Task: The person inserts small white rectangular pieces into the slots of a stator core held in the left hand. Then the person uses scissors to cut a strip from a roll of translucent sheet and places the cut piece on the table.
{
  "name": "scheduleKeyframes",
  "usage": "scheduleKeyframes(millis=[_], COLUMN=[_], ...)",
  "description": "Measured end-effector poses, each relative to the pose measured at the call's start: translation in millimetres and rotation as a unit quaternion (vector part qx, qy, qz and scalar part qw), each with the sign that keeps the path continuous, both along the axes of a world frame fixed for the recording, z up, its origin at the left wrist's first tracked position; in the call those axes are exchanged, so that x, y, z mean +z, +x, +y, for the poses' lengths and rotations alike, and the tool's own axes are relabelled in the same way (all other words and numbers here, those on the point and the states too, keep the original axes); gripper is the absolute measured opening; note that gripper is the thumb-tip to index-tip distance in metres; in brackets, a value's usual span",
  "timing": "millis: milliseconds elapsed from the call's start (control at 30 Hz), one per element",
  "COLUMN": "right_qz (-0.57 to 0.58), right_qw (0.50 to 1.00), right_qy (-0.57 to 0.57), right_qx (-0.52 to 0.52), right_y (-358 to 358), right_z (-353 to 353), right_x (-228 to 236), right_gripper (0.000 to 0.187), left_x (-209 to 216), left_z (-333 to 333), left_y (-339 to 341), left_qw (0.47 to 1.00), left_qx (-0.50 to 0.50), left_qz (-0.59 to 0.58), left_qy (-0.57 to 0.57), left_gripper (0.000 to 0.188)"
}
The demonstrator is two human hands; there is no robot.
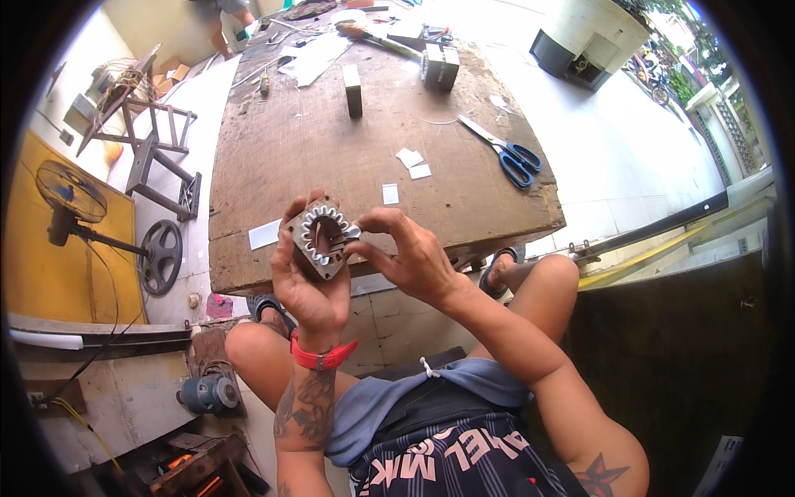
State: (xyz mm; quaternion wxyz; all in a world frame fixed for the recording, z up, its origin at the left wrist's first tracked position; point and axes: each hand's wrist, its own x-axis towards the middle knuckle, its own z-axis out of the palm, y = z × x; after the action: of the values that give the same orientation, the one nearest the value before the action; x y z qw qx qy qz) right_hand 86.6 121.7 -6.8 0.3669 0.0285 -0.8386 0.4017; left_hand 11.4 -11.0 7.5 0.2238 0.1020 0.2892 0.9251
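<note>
My left hand (313, 296), a red watch on its wrist, is wrapped round a square metal stator core (325, 270) just above the table's near edge. White paper liners ring most of the slots in its round bore; the slots on the right side show bare. At that side, my right hand (418, 261) pinches a small folded white paper piece (353, 233) between thumb and fingertips. How far the piece sits in a slot is hard to make out. A white paper strip (264, 234) lies left of the core, and a small paper rectangle (390, 194) lies beyond it.
The wooden table (290, 157) also bears blue-handled scissors (507, 156), cut paper pieces (420, 171), an upright dark block (354, 93), another metal core (440, 68) and a brush (377, 37). A fan (73, 195) stands at left. Another person (219, 33) is at the far left.
</note>
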Motion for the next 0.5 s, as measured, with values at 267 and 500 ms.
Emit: scheduleKeyframes(millis=[267, 500], right_qz=[-0.075, -0.187], right_qw=[0.995, 0.956], right_qy=[0.057, 0.124], right_qx=[-0.021, -0.188], right_y=[4.5, -8.3], right_z=[23.4, 60.7], right_x=[4.2, -7.9], right_gripper=[0.041, 0.024], left_x=[0.0, -2.7], left_z=[-6.4, -7.2], left_y=[-12.3, -12.7], left_qw=[0.99, 0.982], left_qx=[-0.028, -0.085], left_qz=[-0.114, -0.106], left_qy=[0.08, 0.128], left_gripper=[0.052, 0.054])
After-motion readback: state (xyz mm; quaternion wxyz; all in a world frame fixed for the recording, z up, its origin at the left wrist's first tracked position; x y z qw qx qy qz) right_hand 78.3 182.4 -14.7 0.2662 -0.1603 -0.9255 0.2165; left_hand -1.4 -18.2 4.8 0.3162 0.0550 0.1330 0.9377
